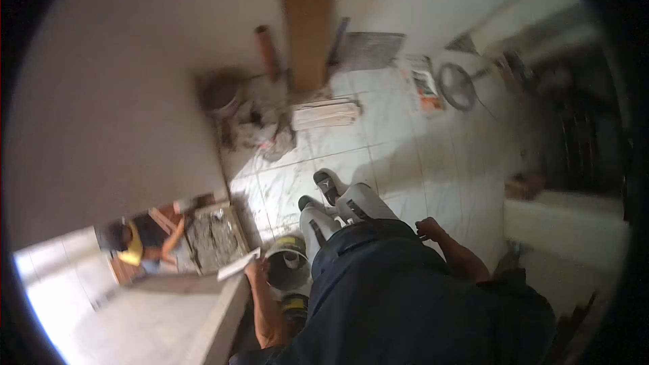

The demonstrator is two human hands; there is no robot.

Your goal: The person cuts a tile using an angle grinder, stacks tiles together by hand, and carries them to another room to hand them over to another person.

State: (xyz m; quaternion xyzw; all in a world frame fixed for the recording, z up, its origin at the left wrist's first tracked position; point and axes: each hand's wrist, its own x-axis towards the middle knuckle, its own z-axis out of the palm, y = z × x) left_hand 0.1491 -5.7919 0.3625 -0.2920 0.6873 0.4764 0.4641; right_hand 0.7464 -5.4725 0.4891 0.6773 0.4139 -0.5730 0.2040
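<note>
At the lower left, my left hand point(255, 270) is closed around the end of a white flat strip point(236, 265), which points up and to the right. Just right of that hand stands a dark bucket point(276, 272) with a yellow-green label and some light object inside. A second bucket point(295, 305) is partly hidden below it, beside my body. My right hand point(427, 230) hangs at my right side with its fingers curled in, and nothing shows in it. The picture is somewhat blurred.
A co-worker point(135, 247) is by a tray of grey mortar point(218, 238) beyond the wall's end. Ahead on the tiled floor lie a stack of pale strips point(327, 114), a leaning brown board point(307, 27), a mortar-stained pile point(270, 115) and a round grey fan-like object point(457, 86).
</note>
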